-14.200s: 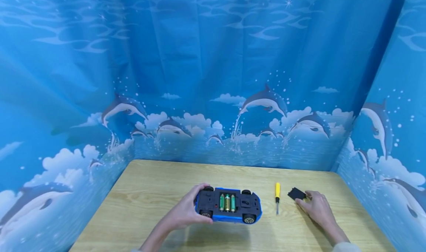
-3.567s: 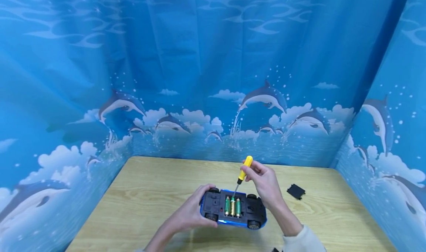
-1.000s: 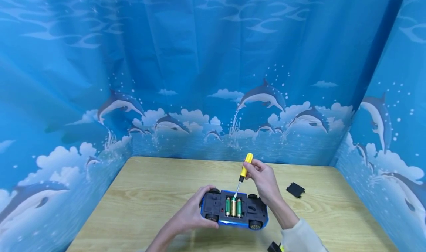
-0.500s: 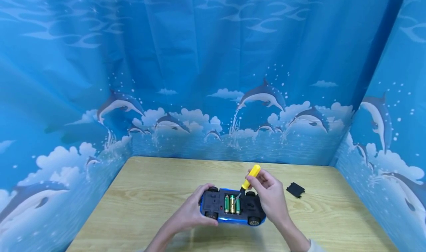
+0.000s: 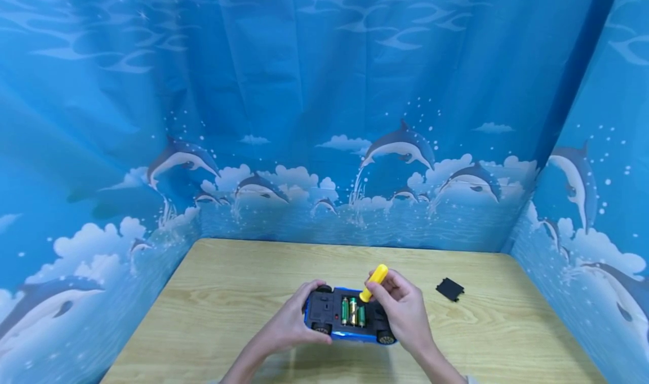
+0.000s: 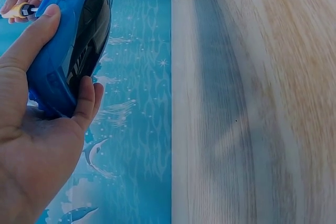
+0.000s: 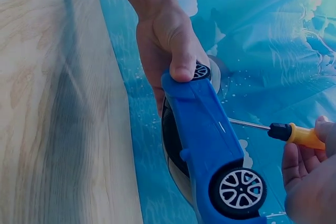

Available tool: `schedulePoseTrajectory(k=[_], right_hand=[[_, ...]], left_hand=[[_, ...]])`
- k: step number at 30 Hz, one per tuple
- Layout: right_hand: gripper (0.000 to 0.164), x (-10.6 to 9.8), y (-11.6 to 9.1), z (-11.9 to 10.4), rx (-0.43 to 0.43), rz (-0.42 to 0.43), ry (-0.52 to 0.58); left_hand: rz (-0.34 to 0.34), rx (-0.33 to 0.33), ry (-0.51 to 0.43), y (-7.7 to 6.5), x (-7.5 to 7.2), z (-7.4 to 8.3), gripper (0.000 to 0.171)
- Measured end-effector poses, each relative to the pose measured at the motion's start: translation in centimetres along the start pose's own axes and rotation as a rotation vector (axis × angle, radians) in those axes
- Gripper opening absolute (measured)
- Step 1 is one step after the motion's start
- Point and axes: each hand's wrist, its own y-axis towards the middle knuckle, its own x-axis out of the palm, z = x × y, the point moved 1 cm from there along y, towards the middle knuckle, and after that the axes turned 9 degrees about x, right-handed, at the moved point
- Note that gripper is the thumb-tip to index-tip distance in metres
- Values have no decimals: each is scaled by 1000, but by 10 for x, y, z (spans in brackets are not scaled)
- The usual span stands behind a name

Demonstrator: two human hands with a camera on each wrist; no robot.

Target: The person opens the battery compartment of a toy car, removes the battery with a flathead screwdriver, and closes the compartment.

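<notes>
My left hand (image 5: 289, 322) grips one end of a blue toy car (image 5: 320, 306), held upside down above the table with its black underside facing up. In the left wrist view, the thumb lies on the car's blue side (image 6: 63, 40) and fingers curl beneath. Three green and gold batteries (image 5: 353, 311) lie side by side in the uncovered compartment. My right hand (image 5: 405, 313) pinches the yellow handle of a screwdriver (image 5: 375, 282) tilted over the batteries. Its metal shaft (image 7: 249, 124) runs to the underside in the right wrist view; the tip is hidden there behind the car.
A black battery cover (image 5: 450, 289) lies on the wooden table (image 5: 228, 294), right of the right hand. A blue curtain (image 5: 304, 119) printed with dolphins stands along the table's back and sides.
The right hand left the battery cover and picked the screwdriver up from the table. Over the last second hand and screwdriver have lowered, the tip moving from the batteries' far end in among them.
</notes>
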Motion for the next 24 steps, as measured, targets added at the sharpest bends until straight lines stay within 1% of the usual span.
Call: schedulePoseTrajectory(k=[5,10,17,20,24], right_hand=[[18,2,-2,2,12,-13,-4],[18,4,-4,2,-5,-18,-33],[19,3,-9,3,9,-38,-33],[18,2,-11,5,-22,-47,-33],[15,0,-14,8,-91,-48,-23]], left_hand=[[-2,-14,-5,0,-1,-1,102],[-7,-25,-21,-1,-1,-3,103],[-2,-57,-26,-1,-3,-6,103],[4,-64,-12,-1,-5,-7,102],[9,-77,-2,-2,-7,-7,102]])
